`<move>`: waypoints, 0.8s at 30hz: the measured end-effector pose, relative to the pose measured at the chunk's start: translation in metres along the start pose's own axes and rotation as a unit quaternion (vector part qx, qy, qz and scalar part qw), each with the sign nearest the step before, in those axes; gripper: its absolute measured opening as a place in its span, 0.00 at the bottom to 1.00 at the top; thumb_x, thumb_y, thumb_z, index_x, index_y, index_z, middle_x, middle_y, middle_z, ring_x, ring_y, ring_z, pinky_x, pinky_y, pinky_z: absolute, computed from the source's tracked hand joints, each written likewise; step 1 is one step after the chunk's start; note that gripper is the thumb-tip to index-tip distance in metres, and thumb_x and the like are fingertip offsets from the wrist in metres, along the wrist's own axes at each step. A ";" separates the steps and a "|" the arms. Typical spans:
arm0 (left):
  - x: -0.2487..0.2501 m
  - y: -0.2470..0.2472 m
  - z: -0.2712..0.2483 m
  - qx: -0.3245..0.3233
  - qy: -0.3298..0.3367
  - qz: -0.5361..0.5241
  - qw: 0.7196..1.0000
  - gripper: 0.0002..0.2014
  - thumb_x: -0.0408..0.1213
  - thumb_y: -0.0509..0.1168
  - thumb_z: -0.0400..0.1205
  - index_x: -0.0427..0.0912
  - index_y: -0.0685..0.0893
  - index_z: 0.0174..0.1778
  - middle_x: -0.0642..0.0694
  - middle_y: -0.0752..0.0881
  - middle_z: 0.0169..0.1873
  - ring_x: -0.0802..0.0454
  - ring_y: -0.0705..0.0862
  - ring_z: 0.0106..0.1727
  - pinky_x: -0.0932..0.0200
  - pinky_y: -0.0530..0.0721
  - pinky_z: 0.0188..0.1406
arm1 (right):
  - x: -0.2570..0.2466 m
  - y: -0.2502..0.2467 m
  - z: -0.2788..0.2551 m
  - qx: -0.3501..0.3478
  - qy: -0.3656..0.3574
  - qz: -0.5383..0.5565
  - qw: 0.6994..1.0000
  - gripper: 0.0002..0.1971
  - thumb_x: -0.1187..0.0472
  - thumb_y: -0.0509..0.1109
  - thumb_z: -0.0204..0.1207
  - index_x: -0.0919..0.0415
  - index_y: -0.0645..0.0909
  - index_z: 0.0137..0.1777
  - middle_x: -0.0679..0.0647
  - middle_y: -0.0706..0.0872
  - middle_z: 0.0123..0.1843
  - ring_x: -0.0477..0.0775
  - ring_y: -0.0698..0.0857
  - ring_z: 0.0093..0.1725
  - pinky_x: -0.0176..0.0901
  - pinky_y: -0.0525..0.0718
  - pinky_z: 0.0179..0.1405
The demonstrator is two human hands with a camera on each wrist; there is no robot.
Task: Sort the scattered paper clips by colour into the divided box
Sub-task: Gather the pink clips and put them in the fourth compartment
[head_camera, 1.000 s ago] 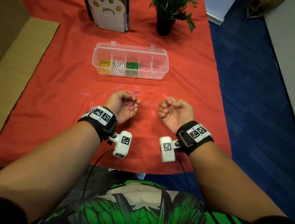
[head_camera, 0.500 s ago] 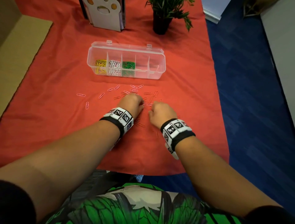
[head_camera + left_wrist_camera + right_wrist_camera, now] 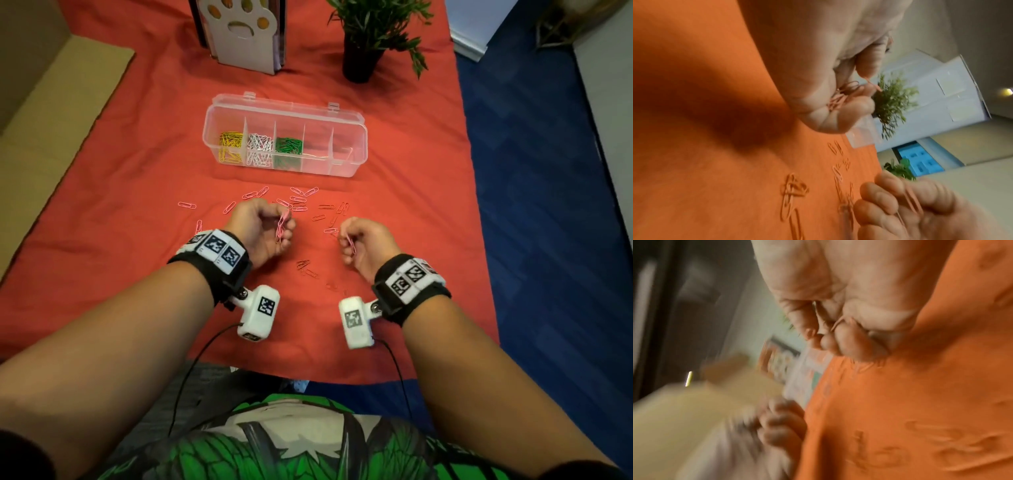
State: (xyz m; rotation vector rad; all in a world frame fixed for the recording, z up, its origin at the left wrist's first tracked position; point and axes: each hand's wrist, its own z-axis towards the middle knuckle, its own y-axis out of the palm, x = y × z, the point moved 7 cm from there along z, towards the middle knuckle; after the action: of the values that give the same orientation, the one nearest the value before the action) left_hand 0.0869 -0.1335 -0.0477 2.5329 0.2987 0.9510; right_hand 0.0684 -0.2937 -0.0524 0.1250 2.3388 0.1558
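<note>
Black-and-white coded tags (image 3: 219,249) on wristbands; no legible writing.

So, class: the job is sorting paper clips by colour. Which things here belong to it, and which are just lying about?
Part of the job:
divided box
loose pink clips
pink clips in the left hand
pink clip in the right hand

Just lying about:
potted plant
paw-print stand

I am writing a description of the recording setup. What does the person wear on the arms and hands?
Both forearms are bare, and the hands wear no gloves. Each wrist carries a black band topped with white blocks printed with black square marker codes. Under each wrist hangs a small white camera box with one such marker; a thin black cable runs back from it.
</note>
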 end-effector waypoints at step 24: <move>0.058 0.003 0.029 0.150 0.231 0.734 0.621 0.12 0.39 0.61 0.78 0.35 0.85 0.47 0.32 0.85 0.48 0.34 0.82 0.51 0.48 0.79 0.49 | -0.030 0.032 0.028 0.089 -0.140 -0.699 0.696 0.14 0.66 0.55 0.77 0.68 0.74 0.61 0.66 0.81 0.62 0.66 0.82 0.61 0.51 0.80 0.56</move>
State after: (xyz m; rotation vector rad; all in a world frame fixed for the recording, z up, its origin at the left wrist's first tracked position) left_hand 0.1492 -0.1252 -0.0326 2.3095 -1.9443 2.1658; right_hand 0.1107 -0.2642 -0.0452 -1.4052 1.5548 -0.7865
